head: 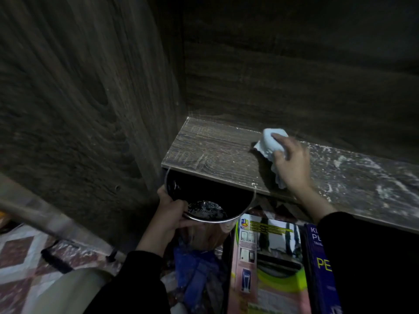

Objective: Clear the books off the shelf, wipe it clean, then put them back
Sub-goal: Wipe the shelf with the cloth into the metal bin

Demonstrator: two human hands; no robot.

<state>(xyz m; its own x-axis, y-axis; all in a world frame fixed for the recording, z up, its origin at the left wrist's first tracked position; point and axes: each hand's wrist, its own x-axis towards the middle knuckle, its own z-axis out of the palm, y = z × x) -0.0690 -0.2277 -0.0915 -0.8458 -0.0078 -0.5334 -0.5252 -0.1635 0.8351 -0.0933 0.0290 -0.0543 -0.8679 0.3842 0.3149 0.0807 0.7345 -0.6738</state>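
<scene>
The shelf [204, 150] is a dark wood-grain board set into a dark wooden cabinet, with its left end against the cabinet's side panel. No books stand on the part of it that shows. White dusty streaks [362, 177] cover the board's right stretch, and the left stretch looks much cleaner.

The right hand [292, 162] rests on top of the shelf, about midway along the visible board. It grips a bunched pale blue-white cloth [269, 143], fingers curled over the wad and pressing it down on the wood. The cloth bulges out past the fingertips toward the shelf's back edge, and a loose corner hangs near its front edge.

The left hand [170, 211] is just below the shelf's front edge, at its left end. It grips the near rim of a round metal pot [226, 220], with the thumb on top of the rim and the fingers wrapped beneath. The pot's far rim is tucked under the front edge of the board. Its inside is dark, with a small patch of whitish, wet-looking residue [206, 209] at the bottom.

Below the shelf, to the right of the pot, two books lie close together. One has a pink and lime-green cover [267, 268]. The other is a dark blue book [319, 268] with yellow letters, partly hidden by the right sleeve. Crumpled blue fabric [192, 268] lies directly beneath the pot. Far below and left of the shelf is a patterned floor covering [20, 252].
</scene>
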